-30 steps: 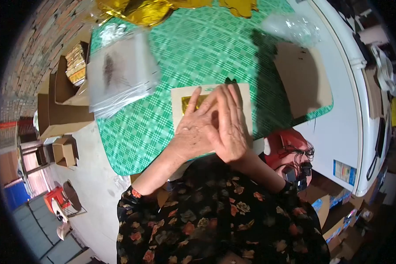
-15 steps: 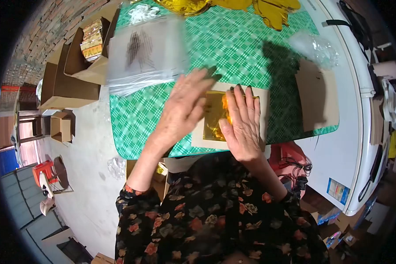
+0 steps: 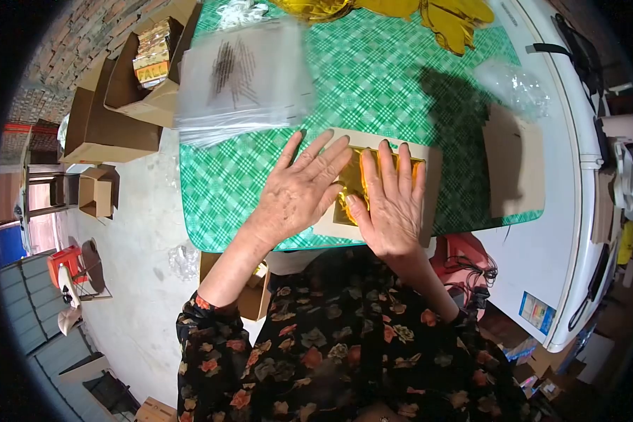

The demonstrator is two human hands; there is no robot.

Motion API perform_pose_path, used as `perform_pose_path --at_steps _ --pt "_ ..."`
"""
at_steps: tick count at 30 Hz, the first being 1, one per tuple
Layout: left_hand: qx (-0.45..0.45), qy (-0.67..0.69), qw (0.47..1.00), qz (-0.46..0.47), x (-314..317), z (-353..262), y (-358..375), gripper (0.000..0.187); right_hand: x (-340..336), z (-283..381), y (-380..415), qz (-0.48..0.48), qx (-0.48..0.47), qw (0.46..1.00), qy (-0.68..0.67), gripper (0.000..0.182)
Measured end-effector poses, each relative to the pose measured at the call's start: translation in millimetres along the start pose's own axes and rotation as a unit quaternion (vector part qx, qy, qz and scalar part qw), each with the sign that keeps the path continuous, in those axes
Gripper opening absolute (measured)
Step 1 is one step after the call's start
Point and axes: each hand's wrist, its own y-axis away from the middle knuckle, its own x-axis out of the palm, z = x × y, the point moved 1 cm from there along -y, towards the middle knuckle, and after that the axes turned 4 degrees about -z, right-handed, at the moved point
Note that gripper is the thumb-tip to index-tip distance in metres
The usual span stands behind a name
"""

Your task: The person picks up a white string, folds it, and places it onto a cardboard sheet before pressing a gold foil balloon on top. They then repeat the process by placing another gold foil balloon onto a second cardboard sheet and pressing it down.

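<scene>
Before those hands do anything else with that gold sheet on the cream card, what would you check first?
1. Both hands flat on the work: left hand and right hand lie palm down. Ok.
2. Gold foil sits inside the edges of the cream card: ok as far as it shows; hands cover much of it.
3. Foil smooth: not ok, wrinkles show between the hands.
4. Card fully on the green checked tablecloth: cannot tell, its near edge lies close to the table edge.
5. Stack of clear sleeves clear of the card: ok, it lies apart, further up the table.
</scene>
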Motion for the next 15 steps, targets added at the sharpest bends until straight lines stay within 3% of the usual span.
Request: perform_pose_path --at_steps 4,10,15 --pt "-0.023 -0.008 1.0 -0.017 3 -3 -4 0.061 6 -1 1 -0.008 0.007 1.0 0.002 0.082" --pt "0.006 0.179 0.983 -0.035 20 -28 -19 0.071 2 -2 0 -0.012 -0.015 1.0 -0.005 0.082" --pt "-0.021 0.107 0.994 0.019 21 -32 -23 0.078 1 -3 3 -0.03 0.004 0.998 -0.05 0.084"
